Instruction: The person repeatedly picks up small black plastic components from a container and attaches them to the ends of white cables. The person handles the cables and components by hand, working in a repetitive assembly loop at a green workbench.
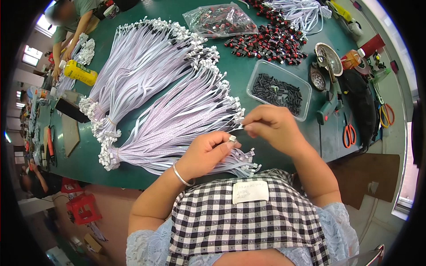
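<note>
My left hand [203,153], a silver bangle on its wrist, pinches a small white connector [232,138] at the end of a flat ribbon cable. Just right of it, my right hand [275,126] has thumb and forefinger pressed together by the cable ends; what lies between them is too small to make out. Under and beyond my left hand spreads a fanned bundle of white and pinkish ribbon cables [177,115], tied near its left end. A second tied bundle of ribbon cables [142,57] lies behind it, with white connectors at both ends.
Beyond my right hand are a clear tub [305,111] of short black tubes, a pile of red-and-black parts [275,42] and a plastic bag [219,20]. Farther right lie a green heat gun [329,108] and red-handled scissors [349,135]. A co-worker [73,24] leans in near a yellow bottle [80,72].
</note>
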